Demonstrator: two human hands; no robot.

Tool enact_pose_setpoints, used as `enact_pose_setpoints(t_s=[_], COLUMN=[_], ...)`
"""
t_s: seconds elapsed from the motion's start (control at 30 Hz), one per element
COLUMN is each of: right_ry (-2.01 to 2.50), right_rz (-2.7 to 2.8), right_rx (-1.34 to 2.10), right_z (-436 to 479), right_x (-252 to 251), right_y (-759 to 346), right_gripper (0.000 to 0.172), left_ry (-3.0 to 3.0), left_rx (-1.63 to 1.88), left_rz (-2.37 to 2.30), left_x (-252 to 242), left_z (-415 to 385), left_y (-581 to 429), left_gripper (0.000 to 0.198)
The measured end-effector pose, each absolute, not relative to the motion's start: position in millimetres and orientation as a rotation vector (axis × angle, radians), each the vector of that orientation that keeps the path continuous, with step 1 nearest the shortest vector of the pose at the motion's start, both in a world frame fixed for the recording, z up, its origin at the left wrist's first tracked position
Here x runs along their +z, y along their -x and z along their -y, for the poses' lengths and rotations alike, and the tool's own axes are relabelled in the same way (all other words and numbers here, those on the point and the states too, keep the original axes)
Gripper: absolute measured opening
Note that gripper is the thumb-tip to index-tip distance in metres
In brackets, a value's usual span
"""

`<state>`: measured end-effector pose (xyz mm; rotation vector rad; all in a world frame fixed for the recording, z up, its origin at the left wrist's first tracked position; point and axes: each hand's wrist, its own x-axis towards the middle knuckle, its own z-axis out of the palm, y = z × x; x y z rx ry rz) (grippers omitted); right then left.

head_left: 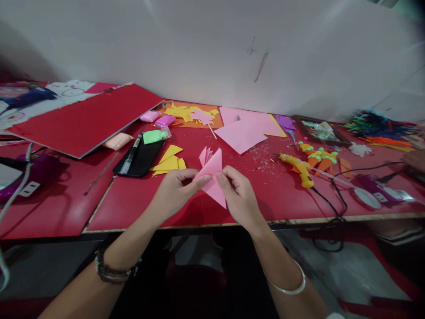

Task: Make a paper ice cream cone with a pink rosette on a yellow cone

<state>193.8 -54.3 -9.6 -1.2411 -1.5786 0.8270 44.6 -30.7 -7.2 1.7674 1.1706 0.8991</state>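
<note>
At the far left of the red surface (pixel 282 199) sits a rounded purple device (pixel 40 170), and behind it a large flat red board (pixel 83 122) lies at a slant. Further right rests a black rectangular case (pixel 139 157) with a pen on it, then a small green clay packet (pixel 153 136) and a few yellow paper triangles (pixel 169 160). Just in front of those, the left hand (pixel 175 188) is closed on the folded pink paper piece (pixel 212 175), its fingers (pixel 200 179) pinched over the paper's left edge. The paper is held just above the surface near the front edge, between both hands, its pleated fan end pointing up and away and its pointed tip hanging below the right hand (pixel 237 195). That hand's fingers (pixel 222 179) are also pinched shut on the paper at its right side, though how many layers they hold is hard to tell. Beyond lie loose flat pink paper sheets (pixel 244 128), then a yellow glue gun (pixel 299 167) with a black cord, and orange paper carrot shapes (pixel 318 157). At the far right edge another person's hand (pixel 415 159) rests on the surface.
</note>
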Motion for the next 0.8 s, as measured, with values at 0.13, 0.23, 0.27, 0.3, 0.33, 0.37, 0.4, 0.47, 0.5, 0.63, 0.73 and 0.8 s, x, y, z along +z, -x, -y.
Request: enact_pose_setpoints(t_s=[0.13, 0.23, 0.27, 0.3, 0.33, 0.37, 0.4, 0.47, 0.5, 0.63, 0.73, 0.8], right_ry=[1.246, 1.246, 1.246, 1.244, 1.243, 1.240, 1.238, 1.232, 1.226, 1.183, 1.156, 1.123], right_rz=[1.556, 1.574, 1.578, 1.582, 1.586, 1.588, 1.589, 1.590, 1.592, 1.627, 1.631, 1.640], right_rx=[0.767, 0.764, 0.765, 0.765, 0.764, 0.764, 0.768, 0.785, 0.801, 0.910, 0.982, 1.042], right_z=[53.0, 52.1, 52.0, 52.0, 52.0, 52.1, 52.2, 52.5, 52.6, 53.3, 53.2, 52.8], right_x=[-8.9, -9.1, -9.1, -9.2, -9.2, -9.2, -9.1, -9.1, -9.1, -10.2, -12.1, -12.9], right_y=[-195.9, -197.9, -198.3, -198.5, -198.7, -198.9, -199.1, -199.5, -199.5, -198.2, -196.3, -195.7], right_gripper=[0.029, 0.030, 0.030, 0.030, 0.030, 0.030, 0.030, 0.030, 0.029, 0.028, 0.024, 0.021], left_ry=[-1.749, -1.746, -1.756, -1.769, -1.781, -1.790, -1.794, -1.793, -1.792, -1.798, -1.822, -1.821], left_rx=[0.952, 0.965, 0.970, 0.978, 0.987, 0.993, 0.991, 0.953, 0.920, 0.791, 0.774, 0.781], left_rz=[-1.166, -1.167, -1.162, -1.157, -1.152, -1.145, -1.134, -1.102, -1.082, -0.999, -0.989, -1.013], left_x=[-6.0, -6.5, -6.5, -6.4, -6.1, -5.8, -5.6, -5.5, -5.8, -7.5, -8.1, -8.0], left_z=[28.9, 28.7, 28.9, 29.2, 29.4, 29.5, 29.4, 28.5, 28.0, 26.5, 27.5, 29.0], left_y=[-41.8, -41.5, -41.6, -41.7, -41.7, -41.6, -41.3, -40.0, -39.2, -37.1, -37.8, -38.9], left_gripper=[0.035, 0.033, 0.033, 0.033, 0.033, 0.034, 0.034, 0.034, 0.033, 0.028, 0.030, 0.031])
